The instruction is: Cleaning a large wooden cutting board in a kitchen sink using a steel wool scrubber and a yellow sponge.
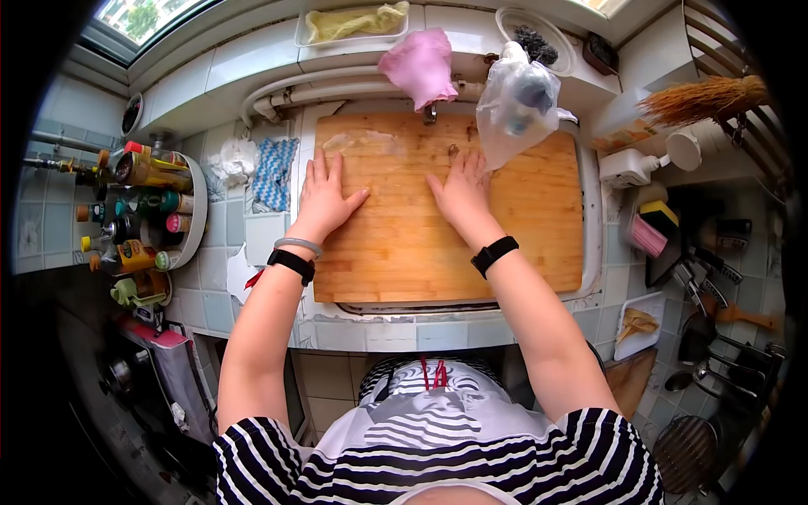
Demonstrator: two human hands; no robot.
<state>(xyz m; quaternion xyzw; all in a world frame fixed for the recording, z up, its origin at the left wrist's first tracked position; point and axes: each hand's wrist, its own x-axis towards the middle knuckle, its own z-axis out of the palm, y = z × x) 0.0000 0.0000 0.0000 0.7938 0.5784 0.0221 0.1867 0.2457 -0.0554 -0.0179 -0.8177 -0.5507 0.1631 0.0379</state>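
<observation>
A large wooden cutting board [404, 244] lies across the sink in front of me, with part of the sink's rim showing around it. My left hand [326, 202] rests flat at the board's left edge, fingers spread and holding nothing. Toward the middle of its far half, my right hand [465, 192] also lies flat with its fingers stretched out. A wet patch [362, 145] shows on the wood beyond my left hand. Close to my right fingertips hangs a clear plastic bag [515, 109] with something dark inside.
A pink cloth [418, 67] covers the tap behind the board. Left stand a blue-and-white cloth [274, 174] and a rack of bottles [198, 210]. On the right are a white pump bottle [627, 168], sponges [652, 225], a straw brush [703, 99] and hanging utensils [711, 337].
</observation>
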